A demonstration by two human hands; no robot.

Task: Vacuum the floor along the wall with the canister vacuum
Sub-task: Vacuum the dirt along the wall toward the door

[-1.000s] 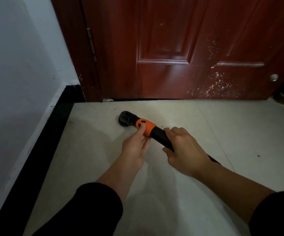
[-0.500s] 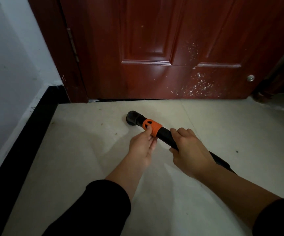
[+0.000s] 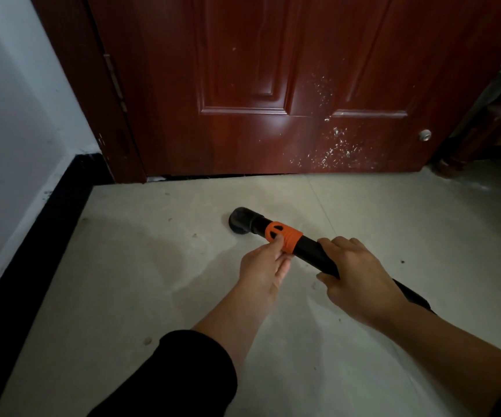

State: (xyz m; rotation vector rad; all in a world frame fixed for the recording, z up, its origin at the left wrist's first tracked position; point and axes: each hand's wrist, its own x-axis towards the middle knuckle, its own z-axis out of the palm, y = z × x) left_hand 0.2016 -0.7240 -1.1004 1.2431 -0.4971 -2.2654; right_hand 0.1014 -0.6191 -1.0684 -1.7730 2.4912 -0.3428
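Gripping the vacuum wand, right hand sits behind left hand pinching its orange collar.

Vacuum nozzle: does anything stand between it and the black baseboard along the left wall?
Nothing visible does. Between the nozzle and the baseboard lies only bare floor tile with a few small crumbs. The left hand and right hand hold the wand behind it.

The black vacuum wand — orange collar near its round nozzle — slants down onto pale floor.
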